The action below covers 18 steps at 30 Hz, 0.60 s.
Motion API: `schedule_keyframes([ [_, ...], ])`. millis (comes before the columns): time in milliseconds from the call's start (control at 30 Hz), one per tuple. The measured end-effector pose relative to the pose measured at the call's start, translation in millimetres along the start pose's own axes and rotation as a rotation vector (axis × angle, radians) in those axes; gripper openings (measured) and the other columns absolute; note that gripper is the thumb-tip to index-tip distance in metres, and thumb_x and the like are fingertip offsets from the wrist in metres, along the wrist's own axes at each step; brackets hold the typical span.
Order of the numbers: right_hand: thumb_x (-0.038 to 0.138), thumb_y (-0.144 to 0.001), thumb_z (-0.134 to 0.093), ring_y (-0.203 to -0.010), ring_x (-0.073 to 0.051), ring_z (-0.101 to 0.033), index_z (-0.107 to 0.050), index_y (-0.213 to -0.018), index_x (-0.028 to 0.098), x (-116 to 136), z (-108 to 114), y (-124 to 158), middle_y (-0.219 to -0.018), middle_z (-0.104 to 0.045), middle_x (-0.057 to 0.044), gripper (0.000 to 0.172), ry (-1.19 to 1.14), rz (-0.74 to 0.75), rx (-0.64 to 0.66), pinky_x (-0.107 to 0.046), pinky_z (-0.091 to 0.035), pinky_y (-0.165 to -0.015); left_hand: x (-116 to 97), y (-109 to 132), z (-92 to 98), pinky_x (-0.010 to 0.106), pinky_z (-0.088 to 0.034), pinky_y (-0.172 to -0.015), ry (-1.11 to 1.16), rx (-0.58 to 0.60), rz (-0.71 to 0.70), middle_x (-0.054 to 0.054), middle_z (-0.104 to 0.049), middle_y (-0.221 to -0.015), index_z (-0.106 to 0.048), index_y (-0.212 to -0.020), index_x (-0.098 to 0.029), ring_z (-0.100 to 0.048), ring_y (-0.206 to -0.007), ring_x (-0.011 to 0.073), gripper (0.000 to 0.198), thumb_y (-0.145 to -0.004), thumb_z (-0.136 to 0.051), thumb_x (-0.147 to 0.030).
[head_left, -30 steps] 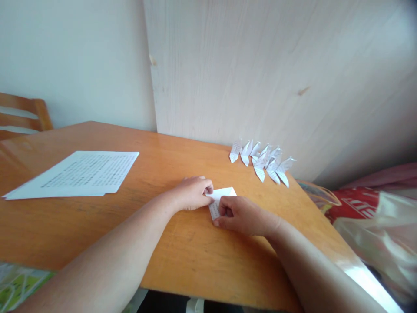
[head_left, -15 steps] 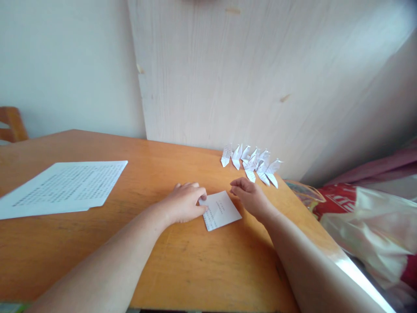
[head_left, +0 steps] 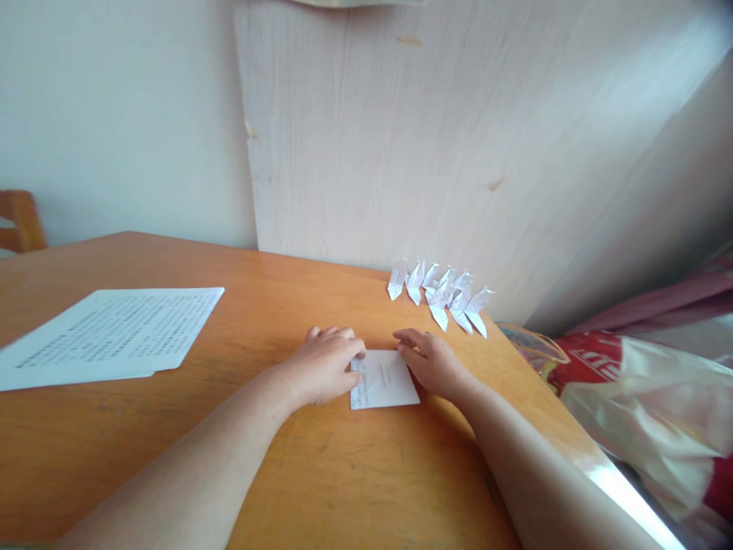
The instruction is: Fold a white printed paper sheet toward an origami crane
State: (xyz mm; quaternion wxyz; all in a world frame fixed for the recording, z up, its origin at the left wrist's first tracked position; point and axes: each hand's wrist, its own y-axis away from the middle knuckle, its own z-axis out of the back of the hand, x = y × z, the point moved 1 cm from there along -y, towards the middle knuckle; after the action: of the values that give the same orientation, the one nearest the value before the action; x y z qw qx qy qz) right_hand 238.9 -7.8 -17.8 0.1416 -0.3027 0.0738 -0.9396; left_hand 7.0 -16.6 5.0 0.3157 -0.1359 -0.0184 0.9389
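A folded square of white printed paper (head_left: 386, 382) lies flat on the wooden table in front of me. At its left edge my left hand (head_left: 329, 365) is closed on it, the thumb over the printed margin and the index finger by the upper left corner. My right hand (head_left: 432, 363) is at the paper's upper right corner, fingers stretched forward and slightly bent, the fingertips touching or just over the edge. The right thumb is mostly hidden. Beyond the right hand, several folded paper figures with pointed tips (head_left: 440, 294) stand in a cluster.
A stack of printed sheets (head_left: 114, 328) lies on the left of the wooden table (head_left: 309, 298). A pale panel (head_left: 355, 153) rises behind the table. Red and whitish bags (head_left: 647, 405) sit beyond the right edge, and part of a wooden chair (head_left: 26, 221) shows at far left.
The paper square has turned so its lower edge lies nearly level. My right hand has moved left and slightly down to its corner. My left hand stays at the left edge.
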Motion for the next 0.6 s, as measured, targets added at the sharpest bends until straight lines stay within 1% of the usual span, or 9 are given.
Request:
schedule_keyframes([
  [100,0.023,-0.088,-0.052,-0.095,-0.021,-0.065,-0.067,-0.117,0.018,2.2,1.6,2.1,-0.107,-0.072,-0.009,0.034,0.034,-0.047,0.010,-0.031,-0.046,-0.081,1.1,-0.9,1.7,0.040,-0.034,-0.089,-0.061,-0.063,-0.006,0.005,-0.062,-0.108,-0.065,-0.099,-0.026,-0.053,-0.107,0.0270,0.017,-0.083,-0.060,-0.029],
  [200,0.027,-0.088,-0.053,-0.082,-0.019,-0.064,-0.068,-0.116,0.020,2.9,1.1,4.1,-0.096,-0.072,-0.007,0.032,0.059,-0.062,0.043,-0.028,-0.044,-0.071,0.7,-1.3,3.9,0.041,-0.035,-0.088,-0.098,-0.109,-0.007,0.005,-0.063,-0.104,-0.065,-0.094,-0.025,-0.053,-0.105,0.0268,0.014,-0.083,-0.057,-0.023],
  [300,0.030,-0.088,-0.054,-0.078,-0.018,-0.062,-0.070,-0.110,0.020,3.4,0.9,4.5,-0.093,-0.072,-0.006,0.029,0.077,-0.044,0.060,-0.027,-0.041,-0.066,-3.1,-1.2,6.4,0.038,-0.037,-0.085,-0.062,-0.117,-0.028,0.005,-0.063,-0.101,-0.065,-0.093,-0.025,-0.056,-0.100,0.0244,0.014,-0.085,-0.053,-0.021],
  [400,0.030,-0.088,-0.054,-0.077,-0.018,-0.062,-0.070,-0.105,0.021,3.3,1.5,4.0,-0.092,-0.072,-0.006,0.026,0.074,-0.046,0.057,-0.027,-0.040,-0.065,-7.1,-0.9,8.8,0.032,-0.040,-0.078,0.032,-0.100,-0.053,0.003,-0.064,-0.096,-0.064,-0.091,-0.024,-0.058,-0.090,0.0201,0.015,-0.088,-0.050,-0.024],
  [467,0.031,-0.088,-0.053,-0.076,-0.017,-0.061,-0.070,-0.104,0.021,2.8,1.9,3.9,-0.088,-0.071,-0.005,0.025,0.071,-0.058,0.056,-0.027,-0.039,-0.064,-6.9,-0.3,10.1,0.029,-0.039,-0.069,0.072,-0.084,-0.015,0.002,-0.064,-0.090,-0.062,-0.087,-0.023,-0.059,-0.082,0.0182,0.013,-0.088,-0.049,-0.025],
  [533,0.031,-0.088,-0.053,-0.074,-0.017,-0.061,-0.070,-0.103,0.021,2.6,2.1,4.2,-0.085,-0.071,-0.005,0.025,0.070,-0.074,0.053,-0.026,-0.039,-0.062,-4.4,1.1,11.4,0.028,-0.036,-0.061,0.075,-0.055,0.071,0.002,-0.064,-0.085,-0.059,-0.083,-0.022,-0.058,-0.075,0.0174,0.014,-0.088,-0.048,-0.029],
  [600,0.032,-0.088,-0.053,-0.073,-0.017,-0.061,-0.070,-0.105,0.021,3.3,2.2,4.8,-0.083,-0.070,-0.005,0.026,0.072,-0.087,0.049,-0.026,-0.038,-0.061,-2.2,3.5,13.2,0.027,-0.033,-0.056,0.055,0.008,0.153,0.002,-0.064,-0.083,-0.058,-0.082,-0.022,-0.057,-0.071,0.0173,0.020,-0.087,-0.052,-0.041],
])
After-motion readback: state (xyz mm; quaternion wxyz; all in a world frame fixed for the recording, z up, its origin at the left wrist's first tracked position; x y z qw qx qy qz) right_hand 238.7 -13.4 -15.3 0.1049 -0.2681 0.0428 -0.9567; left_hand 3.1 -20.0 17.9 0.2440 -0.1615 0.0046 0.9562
